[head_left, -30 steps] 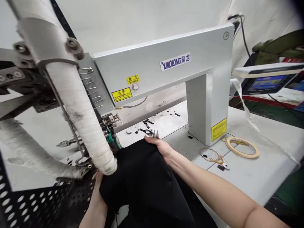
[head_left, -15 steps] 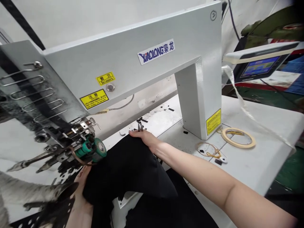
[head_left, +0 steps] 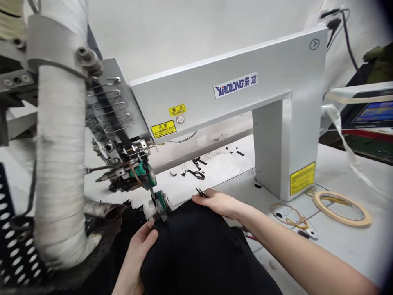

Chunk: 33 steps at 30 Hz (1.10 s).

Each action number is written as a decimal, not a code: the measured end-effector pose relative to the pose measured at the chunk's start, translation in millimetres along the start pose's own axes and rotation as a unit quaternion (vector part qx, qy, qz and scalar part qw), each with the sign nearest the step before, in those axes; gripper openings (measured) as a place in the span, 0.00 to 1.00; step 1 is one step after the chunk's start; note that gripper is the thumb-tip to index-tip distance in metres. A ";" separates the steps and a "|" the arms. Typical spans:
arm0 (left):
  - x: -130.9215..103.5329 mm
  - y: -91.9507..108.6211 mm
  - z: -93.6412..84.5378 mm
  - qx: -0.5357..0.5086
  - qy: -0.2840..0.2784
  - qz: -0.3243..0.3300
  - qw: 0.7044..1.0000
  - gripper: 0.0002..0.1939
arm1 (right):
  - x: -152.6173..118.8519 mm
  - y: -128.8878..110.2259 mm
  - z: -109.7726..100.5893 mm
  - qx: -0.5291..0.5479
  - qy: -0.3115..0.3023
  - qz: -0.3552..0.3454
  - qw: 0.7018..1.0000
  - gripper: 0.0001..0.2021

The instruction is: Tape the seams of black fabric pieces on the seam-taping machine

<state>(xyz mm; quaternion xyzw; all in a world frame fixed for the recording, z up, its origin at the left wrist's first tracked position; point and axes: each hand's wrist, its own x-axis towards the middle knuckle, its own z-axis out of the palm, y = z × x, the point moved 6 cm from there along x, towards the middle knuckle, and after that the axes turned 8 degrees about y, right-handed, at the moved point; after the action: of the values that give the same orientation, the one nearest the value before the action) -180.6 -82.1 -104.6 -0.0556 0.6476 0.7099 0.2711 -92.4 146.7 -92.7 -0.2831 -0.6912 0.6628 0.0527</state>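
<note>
A piece of black fabric (head_left: 196, 250) is stretched between my two hands, in front of the machine's green rollers (head_left: 162, 200). My left hand (head_left: 141, 246) pinches its left edge with thumb and fingers, just below the lower roller. At the upper right edge of the fabric, my right hand (head_left: 216, 201) is closed on the cloth. Pointed metal thread snips (head_left: 201, 192) stick out from between the right hand's fingers; their handles are hidden. The fabric's edge lies close to the lower roller, and I cannot tell whether they touch.
A grey machine arm (head_left: 230, 98) spans the white table (head_left: 331, 164). Black scraps (head_left: 198, 164) and black-handled scissors or snips (head_left: 198, 175) lie behind my hands. To the right are a tape roll (head_left: 340, 208) and a wire loop (head_left: 288, 215). A wrapped white hose (head_left: 61, 164) stands at left.
The view has swung left, bringing the hose into sight. My left hand, partly hidden before, now shows at the fabric's edge. The fabric hangs lower and smoother, and the lower roller is uncovered.
</note>
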 end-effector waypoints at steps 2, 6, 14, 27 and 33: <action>-9.2 -10.0 8.6 -0.021 -0.041 -0.027 0.999 0.22 | -2.7 -10.2 -3.1 -0.120 0.038 -0.123 0.984 0.18; -15.8 -15.1 14.7 -0.031 -0.072 -0.019 0.997 0.18 | -2.9 -38.4 -18.1 -0.161 0.193 -0.258 0.933 0.20; -19.5 -4.8 13.6 -0.055 -0.073 0.018 0.996 0.19 | -31.4 -99.3 29.6 -0.360 0.052 -0.319 0.875 0.21; -22.6 -2.5 12.2 -0.078 -0.101 0.047 0.991 0.17 | -29.1 -134.1 71.6 -0.511 0.015 -0.269 0.816 0.21; -18.8 -5.0 10.7 -0.080 -0.105 0.052 0.990 0.17 | -24.6 -130.0 53.3 -0.471 -0.024 -0.242 0.848 0.25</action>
<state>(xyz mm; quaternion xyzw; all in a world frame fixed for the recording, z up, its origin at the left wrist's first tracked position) -159.5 -77.8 -99.4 0.0314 0.5586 0.7744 0.2953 -137.6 93.2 31.6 -0.0821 -0.9681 0.2303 0.0551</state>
